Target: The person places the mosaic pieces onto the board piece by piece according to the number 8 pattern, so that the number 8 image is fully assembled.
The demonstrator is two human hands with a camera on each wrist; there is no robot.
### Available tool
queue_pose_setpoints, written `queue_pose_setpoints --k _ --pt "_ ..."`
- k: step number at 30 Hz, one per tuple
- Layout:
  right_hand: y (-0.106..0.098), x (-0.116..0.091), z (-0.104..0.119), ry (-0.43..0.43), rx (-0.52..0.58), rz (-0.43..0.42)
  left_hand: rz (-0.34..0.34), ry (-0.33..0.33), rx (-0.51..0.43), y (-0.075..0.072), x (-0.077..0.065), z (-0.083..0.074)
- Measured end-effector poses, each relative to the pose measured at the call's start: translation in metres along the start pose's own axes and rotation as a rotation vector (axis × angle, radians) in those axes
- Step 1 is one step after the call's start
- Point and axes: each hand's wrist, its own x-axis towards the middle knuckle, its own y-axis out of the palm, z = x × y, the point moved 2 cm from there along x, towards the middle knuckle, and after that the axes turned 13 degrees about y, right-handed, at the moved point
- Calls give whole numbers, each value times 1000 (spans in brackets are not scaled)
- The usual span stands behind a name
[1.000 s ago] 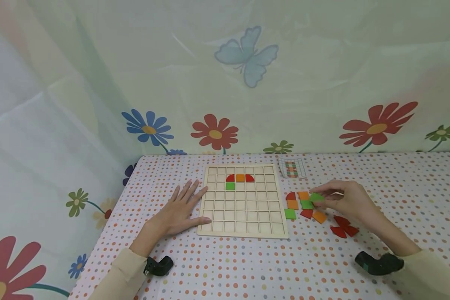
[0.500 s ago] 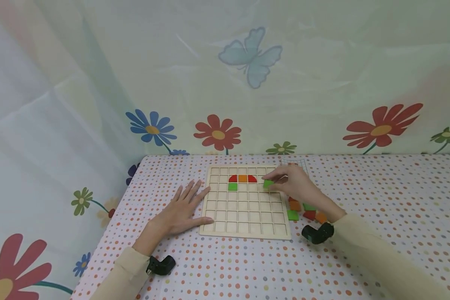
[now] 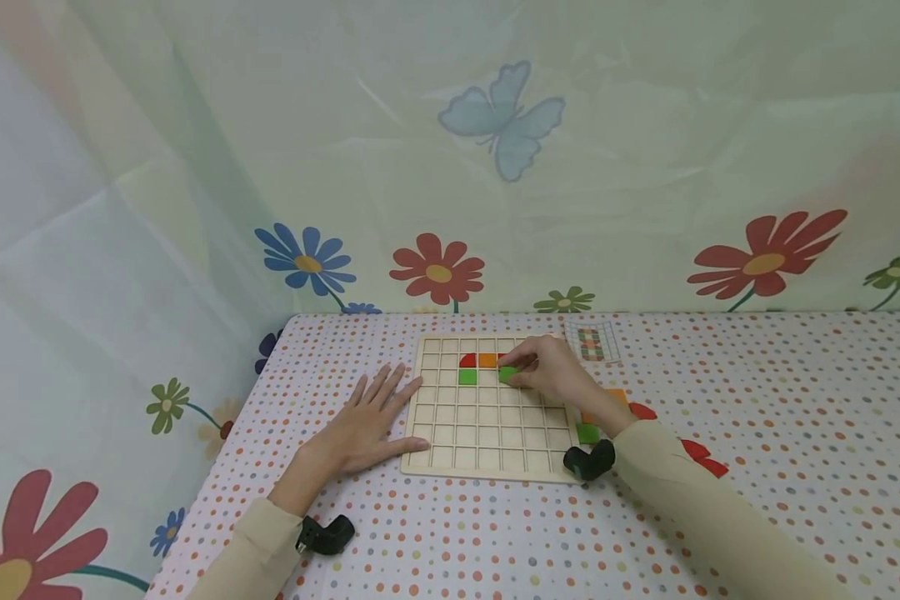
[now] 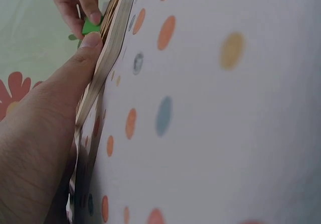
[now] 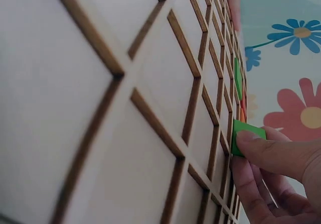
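Note:
My right hand (image 3: 558, 372) pinches a green square tile (image 5: 246, 132) between thumb and fingers, right at the wooden grid board (image 3: 465, 435). The tile overlaps a cell just below a red quarter-round tile that the fingers partly cover. Another green square (image 3: 468, 377) lies in the board, under a red quarter-round tile (image 3: 468, 361) and left of the held one. An orange square (image 3: 487, 360) sits between the two red pieces. With fingers spread, my left hand (image 3: 363, 429) rests flat at the board's left edge, its thumb (image 4: 86, 58) on the frame.
Right of the board lie loose tiles, partly hidden by my right forearm: a green square (image 3: 588, 433), orange pieces and red pieces (image 3: 701, 457). A pattern card (image 3: 592, 342) lies behind the board's right corner. A flowered curtain rises behind the dotted tablecloth (image 3: 450, 533).
My right hand has carried the green tile from the loose pile leftward to the board, in under the right red piece. My left hand has stayed at the board's edge.

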Motion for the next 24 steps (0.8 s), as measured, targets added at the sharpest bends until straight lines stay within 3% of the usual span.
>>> queue_pose_setpoints --k 11,24 --pt "1 1 6 39 -81 21 -1 6 4 0 1 1" --pt "0 4 14 -52 -229 87 -5 0 2 2 0 1"
